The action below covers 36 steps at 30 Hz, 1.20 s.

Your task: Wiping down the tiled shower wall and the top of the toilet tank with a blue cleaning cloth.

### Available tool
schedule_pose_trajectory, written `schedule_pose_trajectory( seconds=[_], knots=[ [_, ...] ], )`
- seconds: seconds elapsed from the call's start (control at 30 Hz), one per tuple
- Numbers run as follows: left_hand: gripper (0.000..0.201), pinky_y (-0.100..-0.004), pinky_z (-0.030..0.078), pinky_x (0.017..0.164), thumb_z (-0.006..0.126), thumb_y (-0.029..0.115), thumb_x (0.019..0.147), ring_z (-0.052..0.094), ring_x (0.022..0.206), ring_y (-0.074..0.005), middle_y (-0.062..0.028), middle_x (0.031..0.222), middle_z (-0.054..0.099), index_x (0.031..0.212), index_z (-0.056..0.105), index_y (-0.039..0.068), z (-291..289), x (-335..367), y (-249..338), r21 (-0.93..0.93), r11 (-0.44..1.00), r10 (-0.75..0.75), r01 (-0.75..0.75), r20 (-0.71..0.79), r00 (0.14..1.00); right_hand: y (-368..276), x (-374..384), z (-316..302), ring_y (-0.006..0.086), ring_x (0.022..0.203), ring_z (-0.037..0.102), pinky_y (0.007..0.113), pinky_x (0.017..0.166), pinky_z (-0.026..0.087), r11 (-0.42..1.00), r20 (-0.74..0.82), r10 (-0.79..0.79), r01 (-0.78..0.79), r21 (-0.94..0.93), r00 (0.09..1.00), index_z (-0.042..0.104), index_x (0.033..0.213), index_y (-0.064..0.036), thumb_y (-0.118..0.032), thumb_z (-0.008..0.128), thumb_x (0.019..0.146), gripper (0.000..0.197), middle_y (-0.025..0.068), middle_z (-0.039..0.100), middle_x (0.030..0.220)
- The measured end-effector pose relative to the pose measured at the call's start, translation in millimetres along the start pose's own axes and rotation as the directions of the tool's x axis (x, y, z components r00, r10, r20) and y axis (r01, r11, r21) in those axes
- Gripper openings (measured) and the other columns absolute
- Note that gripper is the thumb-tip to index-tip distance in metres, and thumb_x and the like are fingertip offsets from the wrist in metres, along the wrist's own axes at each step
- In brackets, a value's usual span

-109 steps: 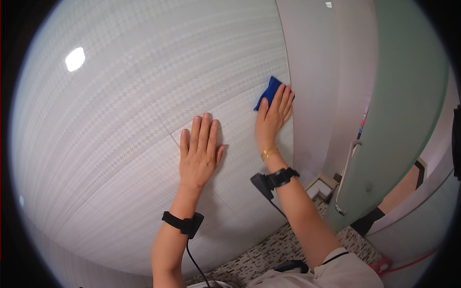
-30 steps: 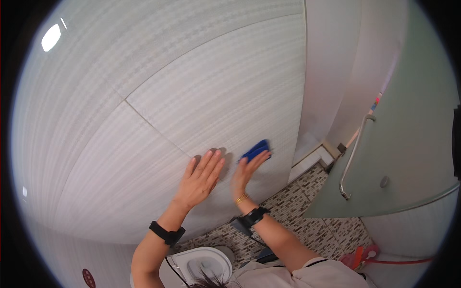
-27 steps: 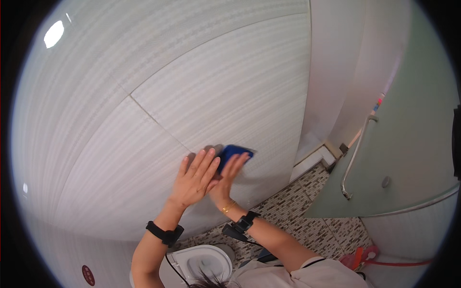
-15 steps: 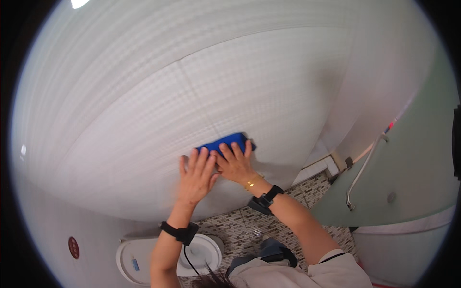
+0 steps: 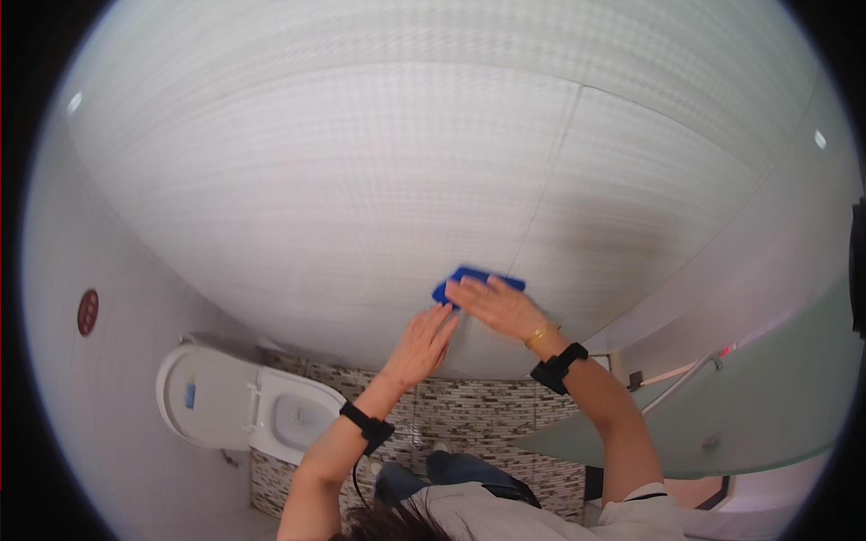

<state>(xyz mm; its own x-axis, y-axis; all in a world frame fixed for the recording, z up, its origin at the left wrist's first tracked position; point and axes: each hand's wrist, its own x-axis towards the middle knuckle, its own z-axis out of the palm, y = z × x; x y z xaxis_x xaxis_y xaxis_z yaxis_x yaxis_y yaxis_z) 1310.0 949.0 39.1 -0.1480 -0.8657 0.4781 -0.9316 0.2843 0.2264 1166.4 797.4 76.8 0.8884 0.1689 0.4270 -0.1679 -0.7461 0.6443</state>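
Note:
A folded blue cloth (image 5: pixel 492 274) lies flat against the white tiled wall (image 5: pixel 379 180). Across it my right hand (image 5: pixel 501 307) presses with fingers extended, keeping it on the wall; the thumb side is partly hidden. My left hand (image 5: pixel 419 347) is just lower and to the left, its fingers stretched out and the fingertips at the cloth's lower left edge. Nothing shows in the left palm. Each wrist carries a black strap with a small box, and the right one also wears a gold bracelet (image 5: pixel 541 336).
A white toilet (image 5: pixel 271 424) with its lid raised stands at the lower left. Mosaic tile (image 5: pixel 469 406) covers the floor. At the right is a frosted glass door (image 5: pixel 767 397) with a metal handle (image 5: pixel 681 380). A red oval sign (image 5: pixel 87 312) hangs on the left wall.
The view has swung, so the wall seam and toilet appear shifted. My left hand has slid off the cloth to its lower left edge; the right hand stays on the cloth, now tilted differently.

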Motion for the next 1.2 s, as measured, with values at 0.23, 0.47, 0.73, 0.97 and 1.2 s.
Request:
schedule_pose_trajectory(
  seconds=[0.23,0.47,0.73,0.97,1.2],
  knots=[
    [0.047,-0.0392,0.036,0.089,0.055,0.001,0.073,0.042,0.107,-0.0314,-0.0155,0.118,0.041,0.117,0.041,0.002,-19.8,32.6,13.7,-0.135,0.984,-0.153,0.117,-0.298,0.942,57.8,76.2,-40.1,0.0244,0.118,0.036,0.053,0.096,0.020,0.907,-0.392,0.372,-0.419,-0.038,0.841,0.053,0.112,-0.0180,-0.014,0.052,0.078,0.035,0.0036,0.043,0.126],
    [0.025,-0.0353,0.043,0.071,0.052,0.001,0.076,0.051,0.081,-0.0286,-0.0141,0.096,0.049,0.100,0.046,0.000,37.3,1.5,3.6,-0.642,0.624,-0.722,0.446,-0.255,0.644,-47.3,30.6,24.3,0.0206,0.102,0.044,0.049,0.086,0.030,0.969,0.046,0.206,-0.210,0.126,0.977,0.049,0.118,-0.0176,-0.016,0.051,0.077,0.041,0.0005,0.044,0.122],
    [0.039,-0.0333,0.042,0.082,0.049,0.009,0.083,0.047,0.103,-0.0258,-0.0182,0.112,0.043,0.115,0.034,-0.006,84.9,-19.2,-2.5,-0.943,0.109,-0.980,0.314,-0.049,0.192,-89.5,45.4,49.7,0.0166,0.126,0.024,0.040,0.101,0.016,0.972,0.273,-0.236,0.230,0.058,0.933,0.036,0.130,-0.0169,-0.026,0.046,0.081,0.050,-0.0034,0.027,0.138],
    [0.073,-0.0468,0.015,0.102,0.045,0.031,0.086,0.005,0.129,-0.0393,-0.0270,0.138,0.006,0.134,0.001,-0.003,-47.3,78.1,25.2,-0.797,0.539,-0.840,0.271,-0.484,0.246,-17.9,124.4,-17.9,0.0209,0.129,0.019,0.044,0.102,0.012,0.988,0.215,0.001,-0.035,0.150,0.977,0.032,0.132,-0.0170,-0.032,0.045,0.082,0.054,0.0020,0.022,0.141],
    [0.065,-0.0433,0.018,0.104,0.036,0.032,0.089,0.010,0.130,-0.0314,-0.0113,0.142,0.012,0.134,0.007,-0.004,-82.3,99.2,6.0,-0.549,0.774,-0.619,0.315,-0.761,0.194,-19.8,156.2,-15.9,0.0311,0.131,0.012,0.048,0.102,0.007,0.779,0.015,0.444,-0.394,0.488,0.896,0.027,0.134,-0.0143,-0.034,0.038,0.087,0.052,0.0060,0.019,0.142]
  ],
)
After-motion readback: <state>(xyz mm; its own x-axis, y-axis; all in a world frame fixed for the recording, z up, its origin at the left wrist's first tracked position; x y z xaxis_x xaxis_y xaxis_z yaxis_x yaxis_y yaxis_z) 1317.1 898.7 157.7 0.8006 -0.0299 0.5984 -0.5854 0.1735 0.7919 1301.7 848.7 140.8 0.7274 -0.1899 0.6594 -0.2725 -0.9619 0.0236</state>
